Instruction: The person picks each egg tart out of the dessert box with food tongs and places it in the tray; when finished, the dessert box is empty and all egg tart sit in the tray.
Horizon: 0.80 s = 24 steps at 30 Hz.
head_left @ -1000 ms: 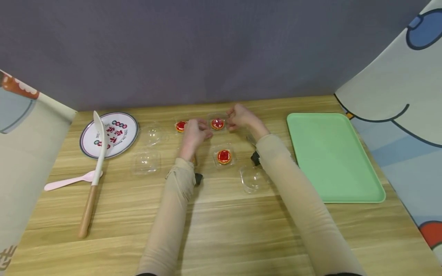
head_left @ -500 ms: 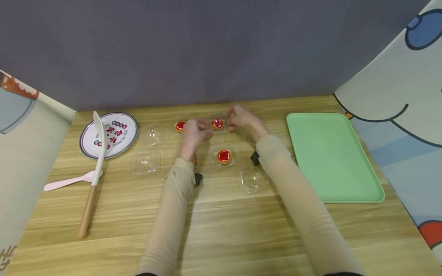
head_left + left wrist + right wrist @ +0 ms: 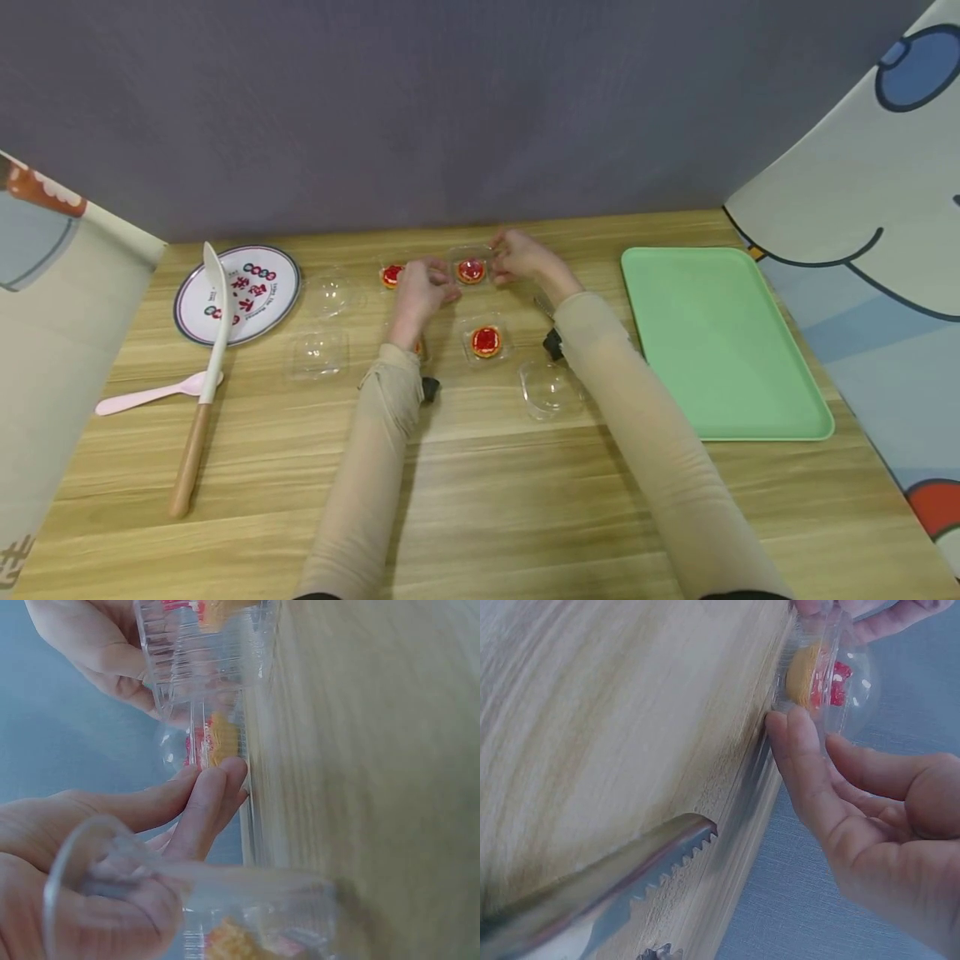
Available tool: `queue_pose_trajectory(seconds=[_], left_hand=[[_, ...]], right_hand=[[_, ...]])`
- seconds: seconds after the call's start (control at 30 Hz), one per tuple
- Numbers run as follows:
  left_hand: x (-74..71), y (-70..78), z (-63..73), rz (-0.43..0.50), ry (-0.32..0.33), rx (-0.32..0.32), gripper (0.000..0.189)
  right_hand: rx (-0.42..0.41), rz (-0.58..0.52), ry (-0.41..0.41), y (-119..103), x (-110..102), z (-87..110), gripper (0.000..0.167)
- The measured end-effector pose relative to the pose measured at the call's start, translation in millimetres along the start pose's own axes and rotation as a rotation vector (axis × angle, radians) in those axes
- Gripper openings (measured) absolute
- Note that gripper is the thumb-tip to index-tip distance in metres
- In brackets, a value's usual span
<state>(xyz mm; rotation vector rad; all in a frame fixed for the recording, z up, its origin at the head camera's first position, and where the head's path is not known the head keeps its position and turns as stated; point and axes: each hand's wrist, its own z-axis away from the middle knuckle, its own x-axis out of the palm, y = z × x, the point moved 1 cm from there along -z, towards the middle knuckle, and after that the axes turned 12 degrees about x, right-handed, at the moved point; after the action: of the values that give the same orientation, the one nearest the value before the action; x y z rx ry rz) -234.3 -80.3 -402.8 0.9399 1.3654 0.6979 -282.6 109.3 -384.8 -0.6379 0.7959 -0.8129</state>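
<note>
My left hand (image 3: 423, 292) and right hand (image 3: 525, 257) pinch opposite sides of a small clear plastic box (image 3: 862, 682) near the table's back edge. Its domed lid sits over a red-topped tart (image 3: 471, 271). In the left wrist view, the thumb and fingertips (image 3: 214, 784) press together at the box's edge. The right thumb and fingers (image 3: 802, 735) do the same from the other side. Another tart (image 3: 391, 276) in a clear base lies left of the left hand. A third tart (image 3: 486, 342) lies in front, and one more is mostly hidden by the left wrist.
Clear lids (image 3: 332, 296) lie at the left and another lid (image 3: 551, 387) at front right. Serrated metal tongs (image 3: 660, 862) lie partly under the right forearm. A green tray (image 3: 727, 342) is at right; a plate (image 3: 262, 312), long-handled white spoon (image 3: 213, 367) and pink spoon (image 3: 150, 396) at left.
Almost nothing differs. Both hands keep their places at the box's two sides, and the view has shifted very slightly.
</note>
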Motion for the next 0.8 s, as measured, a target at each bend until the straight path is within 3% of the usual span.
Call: queue_pose_trajectory(seconds=[0.8], left_hand=[[0.4,-3.6,-0.6,0.019,0.012,-0.006,0.042]], right_hand=[[0.015,0.051,0.028,-1.9,0.4,0.4,0.045]])
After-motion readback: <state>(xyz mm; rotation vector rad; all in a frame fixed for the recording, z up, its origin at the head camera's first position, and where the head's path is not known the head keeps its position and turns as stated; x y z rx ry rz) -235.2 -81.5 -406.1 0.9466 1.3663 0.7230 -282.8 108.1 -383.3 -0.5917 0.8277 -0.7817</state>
